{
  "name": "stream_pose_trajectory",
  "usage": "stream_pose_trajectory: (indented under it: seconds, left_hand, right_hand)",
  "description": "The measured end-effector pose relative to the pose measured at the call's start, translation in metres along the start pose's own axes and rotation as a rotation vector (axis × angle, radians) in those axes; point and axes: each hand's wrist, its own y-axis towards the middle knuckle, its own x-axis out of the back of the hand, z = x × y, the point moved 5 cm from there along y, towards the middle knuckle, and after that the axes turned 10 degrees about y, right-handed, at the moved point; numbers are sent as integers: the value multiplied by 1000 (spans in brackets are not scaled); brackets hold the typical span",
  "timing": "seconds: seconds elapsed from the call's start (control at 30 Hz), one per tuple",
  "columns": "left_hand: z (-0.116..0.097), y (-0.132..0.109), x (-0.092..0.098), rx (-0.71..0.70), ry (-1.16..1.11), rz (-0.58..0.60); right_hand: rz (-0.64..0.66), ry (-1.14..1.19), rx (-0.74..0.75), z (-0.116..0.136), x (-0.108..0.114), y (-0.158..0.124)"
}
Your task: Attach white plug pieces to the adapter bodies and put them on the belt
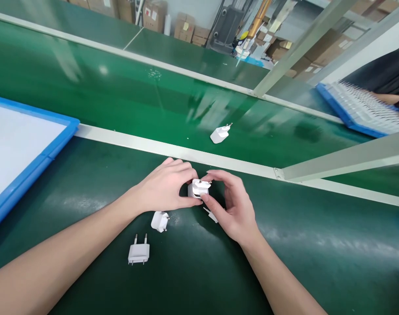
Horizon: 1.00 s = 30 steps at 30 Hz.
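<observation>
Between my hands is a white charger (199, 189) with a plug piece at its face. My left hand (168, 186) is closed on its left side, thumb below and fingers above. The fingertips of my right hand (234, 203) pinch it from the right. Under my right hand lies another white plug piece (213, 215), partly hidden. Left of it on the dark green table, a white plug piece (160, 221) rests on its side. Nearer the front lies a second one (139, 253), its two pins pointing away from me.
A white charger with pins (220, 134) sits on the green belt (137, 105) beyond the pale rail (127, 141). A blue-rimmed tray (63, 120) is at left. Metal posts cross at right, near a person's hand and a filled blue tray (359, 127).
</observation>
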Motion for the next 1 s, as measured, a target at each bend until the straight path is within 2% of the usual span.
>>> stream_pose_trajectory:
  seconds: [0.1,0.23,0.4,0.63,1.0]
  left_hand:
    - [-2,0,1,-6,-18,11]
    - [-2,0,2,3,-46,18]
    - [-1,0,1,-3,-56,15]
    - [-1,-1,1,-9,-54,6]
    - [-2,-1,2,-19,-44,8]
  right_hand:
    - [49,-67,19,2,-1,1]
    - [-17,-52,41,3,3,0]
    - [15,-63,-7,-1,2,1]
    - [-20,-62,-15,0,2,0]
    - [-11,84,-186,-1,1,4]
